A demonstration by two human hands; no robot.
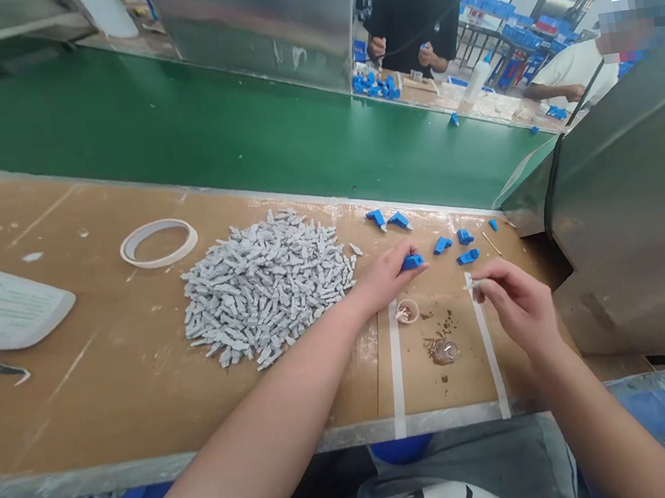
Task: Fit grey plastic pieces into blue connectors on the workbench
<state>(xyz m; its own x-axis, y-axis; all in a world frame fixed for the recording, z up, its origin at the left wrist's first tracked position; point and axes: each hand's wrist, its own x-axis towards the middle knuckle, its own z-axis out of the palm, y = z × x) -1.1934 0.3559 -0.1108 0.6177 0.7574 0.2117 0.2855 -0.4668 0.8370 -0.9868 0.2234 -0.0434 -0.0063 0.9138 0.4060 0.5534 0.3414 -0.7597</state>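
Note:
My left hand [390, 276] is closed around a small blue plastic part [412, 261] over the right half of the bench. To its right, my right hand [520, 299] pinches a small grey piece [477, 282] between thumb and fingertips. Several more blue parts [467, 256] lie just beyond both hands. Below them on the bench are a small round cup [407, 311] with whitish bits in it and a clear glass container [443, 351] among dark crumbs. A large pile of grey pieces [270, 286] lies left of my left forearm.
A tape roll [159, 243] and a paper sheet [2, 301] lie to the left. Beyond the bench runs a green conveyor belt [202, 148]. A metal panel [642, 233] stands close on the right. Two people work across the belt, near a white bottle [477, 81].

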